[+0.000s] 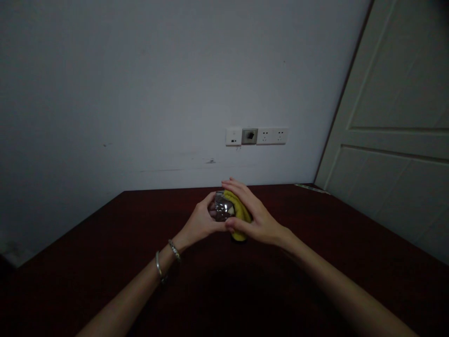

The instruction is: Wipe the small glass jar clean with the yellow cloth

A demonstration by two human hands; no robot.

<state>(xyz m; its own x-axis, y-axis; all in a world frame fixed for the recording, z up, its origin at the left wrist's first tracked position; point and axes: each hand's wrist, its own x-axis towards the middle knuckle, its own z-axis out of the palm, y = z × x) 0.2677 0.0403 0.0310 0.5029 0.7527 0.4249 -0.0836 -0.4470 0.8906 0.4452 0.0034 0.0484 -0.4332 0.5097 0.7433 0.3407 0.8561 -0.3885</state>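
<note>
Both hands meet above the middle of a dark red table (105, 262). My left hand (200, 223) is closed round a small shiny faceted object (222, 209), probably glass or metal. My right hand (253, 216) presses a yellow cloth (241, 214) against the object's right side, fingers lying over the top and thumb underneath. Part of the cloth hangs below my right palm. Two thin bracelets (166, 259) sit on my left wrist.
A grey wall stands right behind the table, with a row of white sockets and a switch (257, 136). A pale panelled door (396, 135) closes the right side. The room is dim.
</note>
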